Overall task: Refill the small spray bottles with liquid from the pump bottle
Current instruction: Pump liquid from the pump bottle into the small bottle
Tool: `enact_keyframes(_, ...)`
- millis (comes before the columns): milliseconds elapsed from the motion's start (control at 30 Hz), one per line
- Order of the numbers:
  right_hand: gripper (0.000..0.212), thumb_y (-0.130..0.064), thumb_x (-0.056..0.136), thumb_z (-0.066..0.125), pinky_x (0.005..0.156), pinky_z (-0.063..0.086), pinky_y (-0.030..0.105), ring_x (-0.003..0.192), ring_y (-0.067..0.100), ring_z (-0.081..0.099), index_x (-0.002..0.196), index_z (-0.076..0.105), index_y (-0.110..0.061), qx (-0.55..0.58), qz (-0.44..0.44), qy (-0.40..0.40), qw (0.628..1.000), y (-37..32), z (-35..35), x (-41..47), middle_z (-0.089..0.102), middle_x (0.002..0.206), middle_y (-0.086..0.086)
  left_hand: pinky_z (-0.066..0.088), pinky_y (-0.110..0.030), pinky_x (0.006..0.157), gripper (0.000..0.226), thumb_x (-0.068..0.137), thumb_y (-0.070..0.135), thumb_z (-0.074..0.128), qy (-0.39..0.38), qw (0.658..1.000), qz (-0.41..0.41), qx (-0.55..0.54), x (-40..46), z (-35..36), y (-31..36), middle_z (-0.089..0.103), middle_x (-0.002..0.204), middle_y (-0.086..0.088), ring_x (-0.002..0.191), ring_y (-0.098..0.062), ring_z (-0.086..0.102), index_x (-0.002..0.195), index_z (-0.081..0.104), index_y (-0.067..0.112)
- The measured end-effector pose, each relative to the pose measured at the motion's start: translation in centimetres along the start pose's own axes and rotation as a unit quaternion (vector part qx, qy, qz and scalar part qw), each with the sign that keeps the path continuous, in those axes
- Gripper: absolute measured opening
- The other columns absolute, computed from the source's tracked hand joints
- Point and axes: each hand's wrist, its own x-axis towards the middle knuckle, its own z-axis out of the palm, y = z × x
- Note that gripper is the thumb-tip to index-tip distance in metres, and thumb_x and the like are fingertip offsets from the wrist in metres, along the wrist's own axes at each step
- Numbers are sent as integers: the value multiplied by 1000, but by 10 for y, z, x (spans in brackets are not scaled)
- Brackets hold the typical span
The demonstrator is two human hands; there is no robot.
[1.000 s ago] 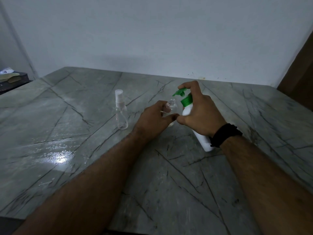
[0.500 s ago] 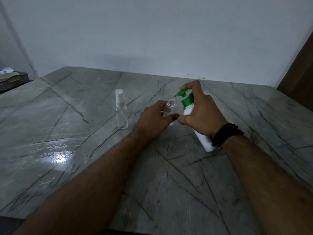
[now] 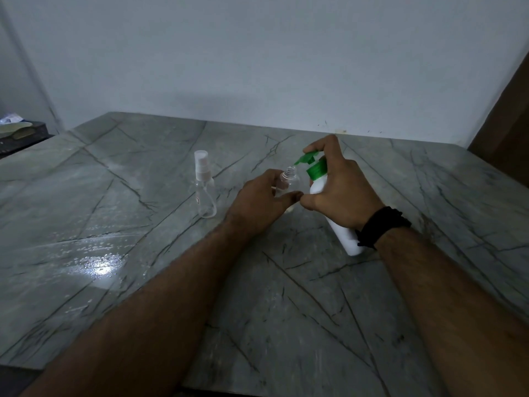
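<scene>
Your left hand (image 3: 262, 204) gripped an uncapped small spray bottle (image 3: 289, 180) at table centre. At its 3 o'clock, your right hand (image 3: 340, 193) held the tilted pump bottle (image 3: 329, 204), nozzle over the opening. Filling looked underway; the capped bottle (image 3: 203, 187) at 9 o'clock waited.

The scene is dim, with a cool grey-blue cast and muted colours. One bright patch of glare (image 3: 98, 269) sits on the polished bench (image 3: 315, 325) near its left edge, picking out speckled wet marks around it. A soft, broad shadow (image 3: 243, 107) lies on the wall (image 3: 257, 53) just above the bench's far edge. Wide-angle distortion bows the bench's edges and the wall's corner lines at left and right. The near forearms look soft and slightly smeared.
</scene>
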Motion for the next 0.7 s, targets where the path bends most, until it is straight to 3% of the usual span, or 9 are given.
enact_keyframes(133,78,-15,64,83,69,57,39,74,20,65,128,41,-25,-9,-10,7,1000,1,0,-1,66,97,5,50,-29,89,60,83,51,67,8,1000,8,-9,-2,0,-1,62,126,2,107,-13,60,132,52,20)
enact_keyframes(300,75,-16,62,84,65,51,25,76,12,64,123,42,-25,6,-6,0,1000,1,0,1,64,100,-2,48,-25,85,58,83,50,68,8,1000,5,-12,-1,0,-1,63,125,3,107,-12,60,131,52,21)
enact_keyframes(467,76,-15,63,84,66,56,32,75,16,65,126,42,-25,-1,-8,2,1000,1,1,0,65,99,1,45,-22,82,59,82,51,68,12,1000,5,-7,0,1,-3,63,125,4,106,-11,60,131,52,22)
enact_keyframes(700,74,-14,63,85,64,52,26,76,13,65,123,42,-24,6,-8,-1,1000,1,0,1,65,99,0,44,-21,80,59,83,52,67,9,1000,4,0,1,3,-4,62,126,3,105,-11,59,131,51,22)
